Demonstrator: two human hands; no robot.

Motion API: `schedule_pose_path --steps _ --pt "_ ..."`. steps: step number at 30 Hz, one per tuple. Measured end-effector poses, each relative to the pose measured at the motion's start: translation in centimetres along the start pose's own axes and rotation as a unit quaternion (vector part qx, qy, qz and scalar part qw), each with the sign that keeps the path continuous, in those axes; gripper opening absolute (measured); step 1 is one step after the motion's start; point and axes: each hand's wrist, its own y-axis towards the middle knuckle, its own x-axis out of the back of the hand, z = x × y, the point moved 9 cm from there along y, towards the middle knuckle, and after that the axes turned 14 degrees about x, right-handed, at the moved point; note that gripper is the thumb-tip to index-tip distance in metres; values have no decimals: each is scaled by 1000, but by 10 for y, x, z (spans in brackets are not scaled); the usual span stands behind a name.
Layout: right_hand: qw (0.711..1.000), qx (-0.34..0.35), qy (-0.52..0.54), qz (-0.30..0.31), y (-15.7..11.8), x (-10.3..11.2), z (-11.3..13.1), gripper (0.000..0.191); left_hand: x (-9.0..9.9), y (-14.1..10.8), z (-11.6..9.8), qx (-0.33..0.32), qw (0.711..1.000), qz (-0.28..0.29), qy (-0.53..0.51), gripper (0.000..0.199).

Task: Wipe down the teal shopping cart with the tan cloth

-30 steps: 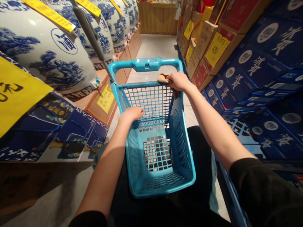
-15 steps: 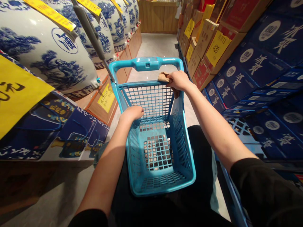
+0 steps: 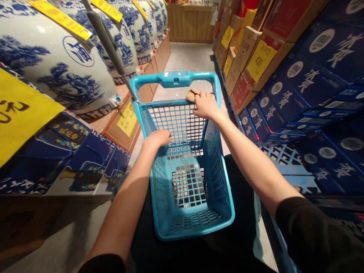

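A blue plastic shopping basket [image 3: 229,189] with grid walls stands in front of me, its inside bare, and a gray pole rises at its far left corner. My right hand [image 3: 205,104] presses a tan cloth [image 3: 191,96] against the far rim, near the right corner, its fingers bent over the cloth. On the left rim, my left hand [image 3: 159,138] is curled round the edge, fingertips partly hidden.
Large blue-and-white jars [image 3: 76,72] line the left on wooden stands [image 3: 125,121]. Blue boxes [image 3: 295,87] and brown cartons [image 3: 241,53] are stacked along the right. A wooden counter [image 3: 190,24] stands at the far end of the aisle floor [image 3: 187,57].
My right hand and the cloth have moved slightly left along the far rim, and the fingers now lie over the top. My left hand has stayed on the left rim.
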Motion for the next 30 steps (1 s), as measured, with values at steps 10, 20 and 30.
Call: schedule_pose_path --steps 10,20,30 --pt "981 181 47 -56 60 11 159 50 -4 8 0 23 1000 13 16 49" --pt "992 112 34 -51 35 14 111 46 1 -4 -2 3 1000 2 0 51" --pt "999 -13 -10 -50 35 10 94 45 3 4 -9 -12 1000 -5 -23 49"
